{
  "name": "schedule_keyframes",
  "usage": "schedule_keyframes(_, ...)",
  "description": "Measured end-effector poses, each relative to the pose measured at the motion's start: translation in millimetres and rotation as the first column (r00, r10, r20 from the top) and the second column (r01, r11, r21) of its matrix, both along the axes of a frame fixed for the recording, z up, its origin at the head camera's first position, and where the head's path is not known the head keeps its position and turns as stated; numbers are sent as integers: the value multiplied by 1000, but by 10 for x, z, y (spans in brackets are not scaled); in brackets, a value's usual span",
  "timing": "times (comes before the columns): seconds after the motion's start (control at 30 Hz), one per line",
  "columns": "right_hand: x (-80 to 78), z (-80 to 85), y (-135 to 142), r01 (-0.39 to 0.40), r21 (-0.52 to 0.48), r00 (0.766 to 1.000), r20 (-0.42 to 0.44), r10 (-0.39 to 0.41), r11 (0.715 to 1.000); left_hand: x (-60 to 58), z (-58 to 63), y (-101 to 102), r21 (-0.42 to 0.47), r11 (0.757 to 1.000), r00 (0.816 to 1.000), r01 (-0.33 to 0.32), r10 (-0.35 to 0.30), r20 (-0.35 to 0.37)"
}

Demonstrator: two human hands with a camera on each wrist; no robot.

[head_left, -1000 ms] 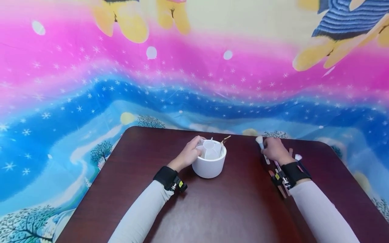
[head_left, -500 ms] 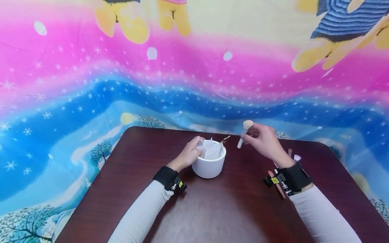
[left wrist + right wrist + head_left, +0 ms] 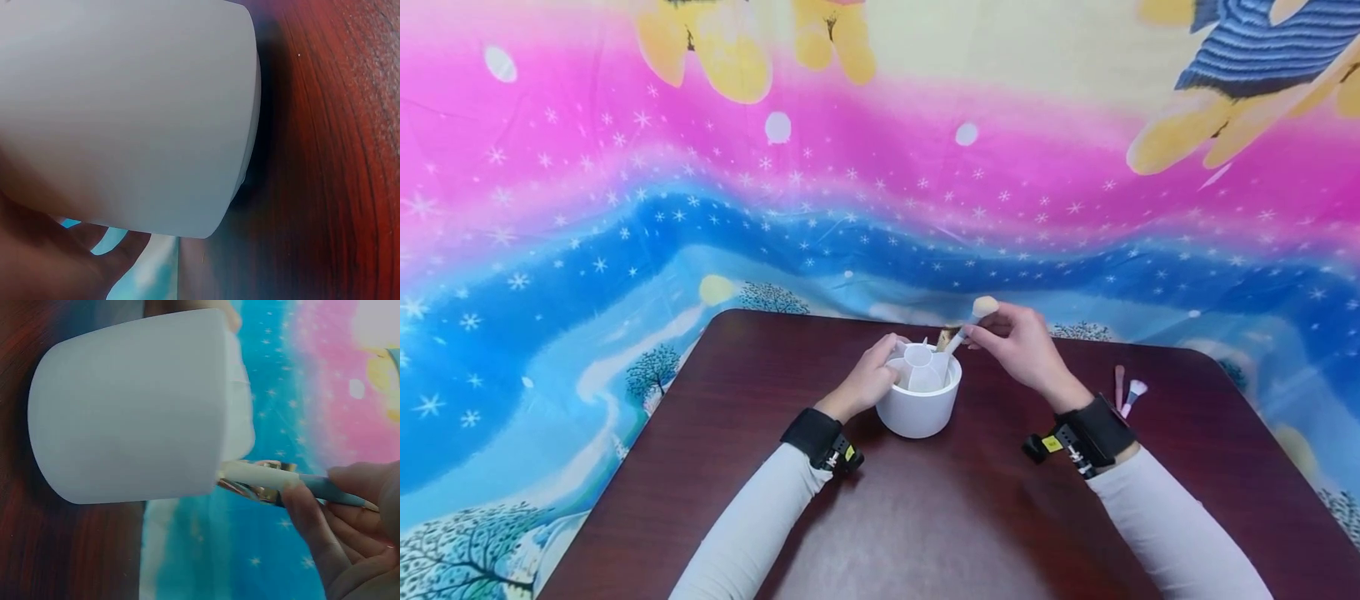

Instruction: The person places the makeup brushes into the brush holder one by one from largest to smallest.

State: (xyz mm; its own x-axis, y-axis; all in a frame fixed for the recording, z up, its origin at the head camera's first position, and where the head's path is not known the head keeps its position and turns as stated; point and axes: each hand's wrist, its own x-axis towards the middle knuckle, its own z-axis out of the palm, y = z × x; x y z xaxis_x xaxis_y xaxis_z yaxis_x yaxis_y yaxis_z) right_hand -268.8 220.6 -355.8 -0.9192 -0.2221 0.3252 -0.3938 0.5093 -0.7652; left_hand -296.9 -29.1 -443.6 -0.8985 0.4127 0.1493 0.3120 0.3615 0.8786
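Observation:
A round white makeup brush holder [image 3: 917, 414] with clear dividers [image 3: 925, 379] inside stands upright on the table. My left hand [image 3: 871, 377] grips its left rim; some fingers are hidden behind it. In the right hand [image 3: 1021, 346], thumb and fingers pinch a makeup brush [image 3: 984, 306] with cream bristles pointing up. The brush tilts, and its pale handle end [image 3: 256, 474] enters at the holder's right rim in the right wrist view. Right beside that handle, a shiny gold-coloured item [image 3: 275, 495] sticks out of the holder.
To the right on the dark wooden table [image 3: 917, 517] lie a fan-shaped makeup brush [image 3: 1134, 397] and a slim brownish-pink stick [image 3: 1119, 385]. The right forearm covers part of the table there. A colourful printed cloth [image 3: 880, 192] hangs behind the far edge.
The right hand has picked the brush up from the table at right and carried it left to the holder, its handle now at the rim. The left hand stays on the holder.

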Motion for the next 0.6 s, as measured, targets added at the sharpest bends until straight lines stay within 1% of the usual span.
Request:
schedule_keyframes(0.07, -23, -31, -38, 4, -10, 1000, -23, -5, 1000, 0, 3, 10, -2, 1000, 1000, 0, 0, -9)
schedule_keyframes(0.13, -41, -48, -63, 12, 3, 1000, -28, -12, 1000, 3, 4, 18, -3, 1000, 1000, 2, -2, -14)
schedule_keyframes(0.33, -77, -80, -97, 22, 78, 1000, -6, -21, 997, 29, 15, 17, 2, 1000, 1000, 10, -10, -5)
schedule_keyframes(0.5, -79, -47, -87, 21, 111, 1000, 16, -23, 994, 18, 8, 11, 0, 1000, 1000, 0, 0, -19)
schedule_keyframes(0.6, -74, -19, -67, 19, 113, 1000, 20, -22, 993, 13, 8, -1, -7, 1000, 1000, -3, 3, -19)
